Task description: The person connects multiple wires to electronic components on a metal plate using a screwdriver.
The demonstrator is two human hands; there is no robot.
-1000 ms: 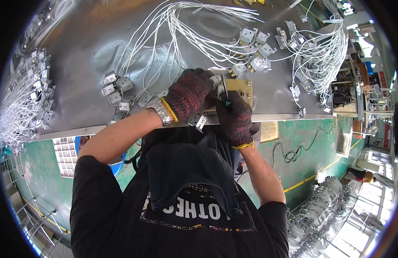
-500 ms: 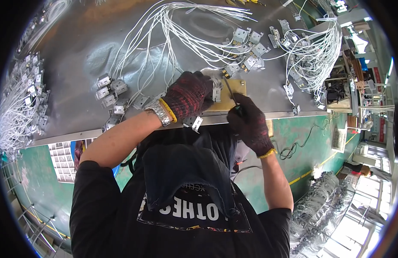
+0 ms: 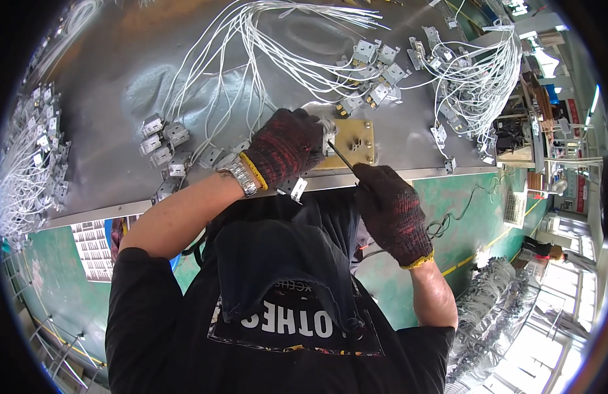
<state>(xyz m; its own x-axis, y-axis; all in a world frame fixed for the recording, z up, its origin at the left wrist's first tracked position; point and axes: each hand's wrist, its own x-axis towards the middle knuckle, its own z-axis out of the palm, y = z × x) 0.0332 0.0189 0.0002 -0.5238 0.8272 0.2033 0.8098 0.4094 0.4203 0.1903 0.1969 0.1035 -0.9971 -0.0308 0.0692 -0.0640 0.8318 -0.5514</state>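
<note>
In a dark red and black knit glove with a yellow cuff, my left hand (image 3: 284, 146) is closed around a small silvery metal fitting (image 3: 329, 139). The fingers hide most of it; its right end shows at the left side of a brass-coloured plate (image 3: 346, 128). My right hand (image 3: 390, 213), gloved alike, grips a screwdriver (image 3: 342, 156) with a dark shaft, its handle hidden in the fist. The tip points up and left and is at the visible end of the fitting. Another metal fitting (image 3: 296, 189) hangs at the table edge below my left wrist.
White-wired metal fittings lie left (image 3: 166, 141) and right (image 3: 376, 72) of my hands. Larger bundles sit at the far left (image 3: 31, 157) and far right (image 3: 481, 79). The metal table's front edge (image 3: 93, 215) runs under my forearms. Studs stand on the brass plate.
My right hand has moved nearer and a little right, tilting the screwdriver. Its tip has shifted left and down to the fitting. My left hand has stayed nearly in place.
</note>
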